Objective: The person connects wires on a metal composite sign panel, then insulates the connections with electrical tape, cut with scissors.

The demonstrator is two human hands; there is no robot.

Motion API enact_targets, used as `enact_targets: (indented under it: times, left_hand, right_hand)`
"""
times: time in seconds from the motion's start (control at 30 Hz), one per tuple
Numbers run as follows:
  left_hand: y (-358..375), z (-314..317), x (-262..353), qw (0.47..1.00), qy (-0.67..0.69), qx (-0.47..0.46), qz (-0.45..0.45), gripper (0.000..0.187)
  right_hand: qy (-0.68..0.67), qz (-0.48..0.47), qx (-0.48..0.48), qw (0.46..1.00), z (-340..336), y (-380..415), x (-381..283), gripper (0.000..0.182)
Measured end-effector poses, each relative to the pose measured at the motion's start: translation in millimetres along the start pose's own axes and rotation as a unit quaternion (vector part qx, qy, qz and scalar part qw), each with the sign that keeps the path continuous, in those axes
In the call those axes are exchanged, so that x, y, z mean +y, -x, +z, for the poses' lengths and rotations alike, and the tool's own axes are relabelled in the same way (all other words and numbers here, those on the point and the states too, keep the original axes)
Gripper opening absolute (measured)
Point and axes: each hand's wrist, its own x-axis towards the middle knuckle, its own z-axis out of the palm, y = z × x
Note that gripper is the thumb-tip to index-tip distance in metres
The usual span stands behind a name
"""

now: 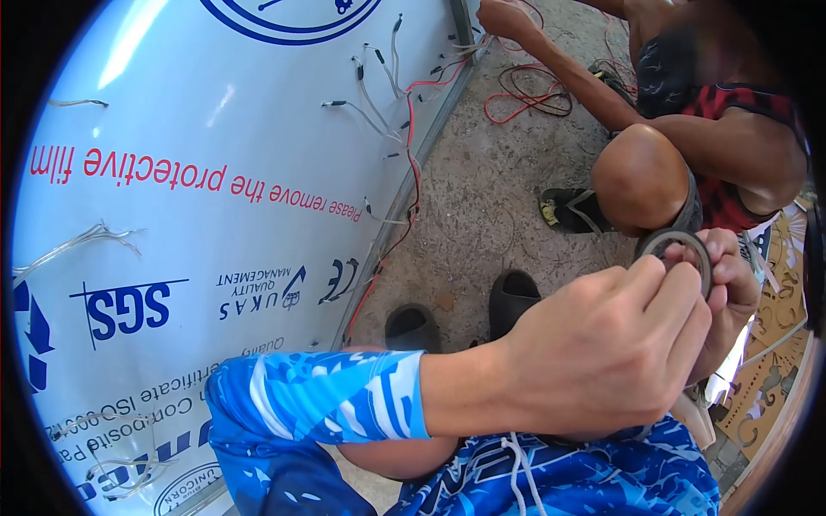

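Note:
A roll of black electrical tape [707,267] is up at the right side of the head view, between my two hands. My right hand [733,279] grips the roll at its far side, its fingers and thumb around the ring; part of this hand is hidden. My left hand [602,344] reaches across from the left in a blue patterned sleeve. Its back faces me, and its fingers are curled closed against the near side of the roll. What the left fingertips pinch is hidden behind the knuckles.
A white panel [215,241] with printed film leans at left, with clear wires and a red-black wire [415,172] along its edge. A co-worker [688,155] crouches at upper right, one hand at the panel's frame. Cut-out brown sheets [774,344] lie at right.

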Motion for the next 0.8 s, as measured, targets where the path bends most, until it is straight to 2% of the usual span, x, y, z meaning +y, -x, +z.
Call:
enact_targets:
  times: [0.1,0.17,0.2,0.23,0.33,0.37,0.43,0.5,0.57,0.7,0.73,0.77,0.8]
  left_hand:
    - [1.1,-0.9,1.2,1.000,-0.006,0.005,0.007,0.021]
    - [1.7,-1.7,0.5,1.000,-0.006,0.005,0.012,0.019]
    - [1.3,-2.1,-0.5,1.000,-0.016,0.010,0.016,0.019]
    - [0.6,-2.5,-1.0,0.999,-0.026,0.015,0.021,0.018]
    - [-5.2,-5.9,2.4,0.999,-0.013,0.027,0.034,0.018]
    - [-6.1,-5.3,3.4,0.999,-0.011,0.031,0.037,0.018]
    - [-9.0,-0.8,6.5,0.999,-0.022,0.027,0.030,0.018]
    - [-12.5,6.3,6.3,0.999,0.004,0.030,0.021,0.018]
    - [-15.2,11.6,4.8,0.999,0.026,0.033,0.010,0.017]
    - [-15.9,15.8,0.0,0.999,0.043,0.023,-0.003,0.020]
    - [-16.0,16.3,-1.5,0.999,0.044,0.015,0.004,0.022]
    - [-16.2,17.2,-3.4,0.999,0.043,0.019,0.001,0.022]
    - [-15.6,18.7,-5.0,0.998,0.027,0.049,0.003,0.023]
  right_hand:
    - [0.001,0.019,-0.010,1.000,-0.2,-2.4,-7.0,0.029]
    - [0.163,-0.003,-0.008,0.987,6.9,-4.9,-15.5,0.034]
    - [0.235,-0.044,-0.024,0.971,11.4,-5.9,-17.6,0.035]
    - [0.239,-0.045,-0.022,0.970,13.7,-7.0,-17.5,0.035]
    - [0.361,-0.186,0.003,0.914,16.8,-7.9,-16.6,0.034]
    - [0.364,-0.188,0.002,0.912,15.6,-7.5,-18.0,0.034]
    - [0.424,-0.235,0.012,0.875,10.2,-6.0,-21.5,0.033]
    - [0.436,-0.251,0.021,0.864,8.2,-3.0,-21.2,0.032]
    - [0.469,-0.217,0.062,0.854,8.2,-0.1,-19.3,0.032]
    - [0.481,-0.201,0.048,0.852,1.2,-0.9,-15.3,0.031]
    - [0.428,-0.204,0.016,0.880,-4.7,-4.2,-12.4,0.026]
    - [0.428,-0.205,0.012,0.880,-2.6,-3.9,-11.3,0.026]
    - [0.330,-0.156,0.062,0.929,3.3,-2.8,-10.8,0.023]
